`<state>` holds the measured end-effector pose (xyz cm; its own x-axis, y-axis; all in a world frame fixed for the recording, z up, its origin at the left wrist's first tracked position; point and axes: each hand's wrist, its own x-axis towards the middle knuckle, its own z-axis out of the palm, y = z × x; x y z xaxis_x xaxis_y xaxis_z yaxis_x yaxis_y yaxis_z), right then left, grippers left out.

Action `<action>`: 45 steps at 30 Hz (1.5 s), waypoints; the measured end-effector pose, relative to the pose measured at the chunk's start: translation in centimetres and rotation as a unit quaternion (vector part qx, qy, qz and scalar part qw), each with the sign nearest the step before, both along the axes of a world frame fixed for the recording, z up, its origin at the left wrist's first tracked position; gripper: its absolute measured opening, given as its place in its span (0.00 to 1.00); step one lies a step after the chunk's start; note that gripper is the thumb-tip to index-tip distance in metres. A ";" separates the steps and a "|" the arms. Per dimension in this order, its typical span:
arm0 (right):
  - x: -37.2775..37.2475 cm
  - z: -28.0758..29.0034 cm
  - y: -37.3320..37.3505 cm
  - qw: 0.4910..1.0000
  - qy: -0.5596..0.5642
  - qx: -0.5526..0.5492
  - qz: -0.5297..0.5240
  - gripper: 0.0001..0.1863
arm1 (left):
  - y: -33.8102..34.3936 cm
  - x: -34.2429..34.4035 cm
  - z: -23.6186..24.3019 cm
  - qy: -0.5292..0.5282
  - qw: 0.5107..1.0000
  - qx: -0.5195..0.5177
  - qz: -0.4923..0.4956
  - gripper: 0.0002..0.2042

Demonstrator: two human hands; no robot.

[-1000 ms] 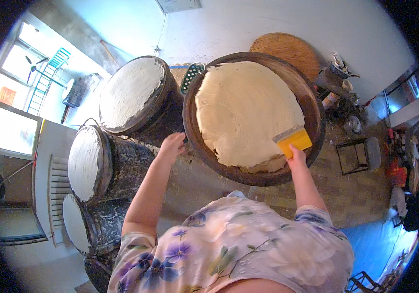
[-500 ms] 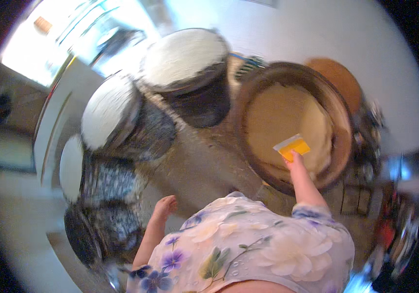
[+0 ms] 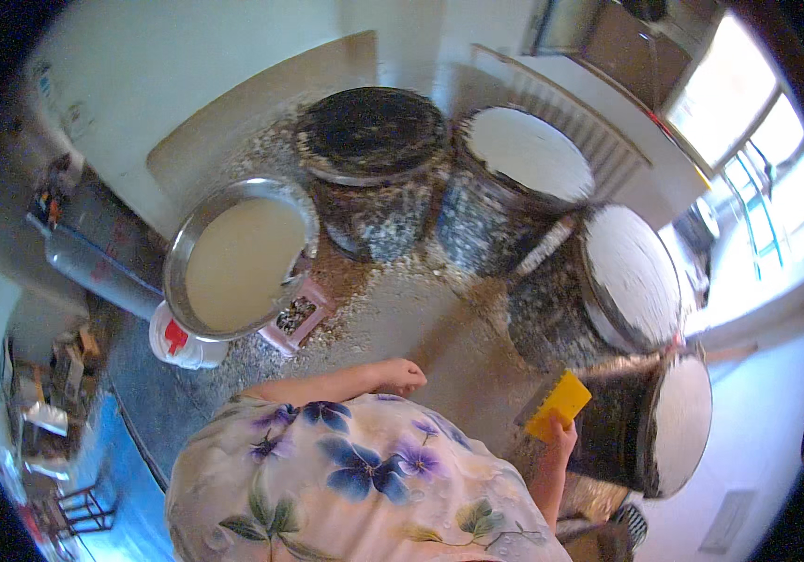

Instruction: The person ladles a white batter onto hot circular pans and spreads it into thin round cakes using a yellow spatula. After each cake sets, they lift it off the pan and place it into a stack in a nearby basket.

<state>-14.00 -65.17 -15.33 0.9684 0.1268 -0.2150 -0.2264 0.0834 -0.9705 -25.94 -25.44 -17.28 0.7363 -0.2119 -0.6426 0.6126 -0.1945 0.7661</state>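
At lower right, beside a white-topped black drum [image 3: 616, 412], the right hand [image 3: 562, 436] clasps a yellow scraper [image 3: 567, 393]; the left hand [image 3: 403, 377] hangs near the floral shirt [image 3: 355, 496], its closure unclear. Risk: a wide turn could knock the scraper against the drum, jarring it loose.

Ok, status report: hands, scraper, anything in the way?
Left hand: no object visible in it. Right hand: gripping yellow scraper. Nearest obstacle: white-topped drum, just right of the right hand.
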 end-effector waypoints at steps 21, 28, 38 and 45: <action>24.1 0.7 64.1 0.579 -0.462 -0.466 0.484 0.15 | 21.8 -3.0 9.4 -0.044 0.972 -0.086 0.214 0.18; 25.9 0.8 78.4 0.350 -0.548 -0.402 0.645 0.14 | 25.1 2.7 11.6 0.030 0.916 -0.106 0.387 0.18; 26.9 -2.5 105.0 0.506 -0.580 -0.307 0.559 0.06 | 28.1 9.6 12.4 0.106 0.827 -0.123 0.539 0.19; 48.3 -2.7 111.6 0.609 -0.475 -0.505 0.384 0.16 | 29.6 12.5 11.6 0.136 0.803 -0.139 0.563 0.19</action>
